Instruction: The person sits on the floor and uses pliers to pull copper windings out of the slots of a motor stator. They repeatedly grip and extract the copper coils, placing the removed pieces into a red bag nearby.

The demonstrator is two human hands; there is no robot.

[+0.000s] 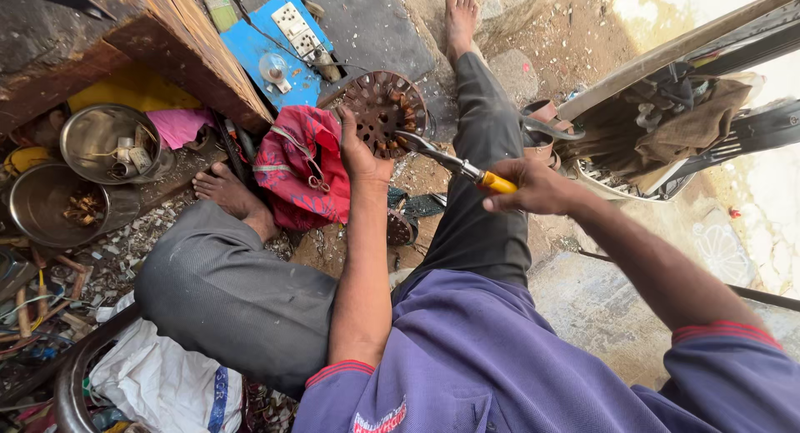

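My left hand grips the edge of a rusty round motor stator with a ring of slots, holding it up in front of me. In my right hand are pliers with a yellow-orange handle. Their metal jaws reach left to the stator's right rim. I sit on the ground in grey trousers and a purple shirt, one bare foot tucked in, the other stretched out ahead.
A red patterned cloth bag lies beside my left knee. A blue board with white sockets sits behind it, under a wooden beam. Two steel bowls with scrap stand at left. A dismantled metal frame lies at right.
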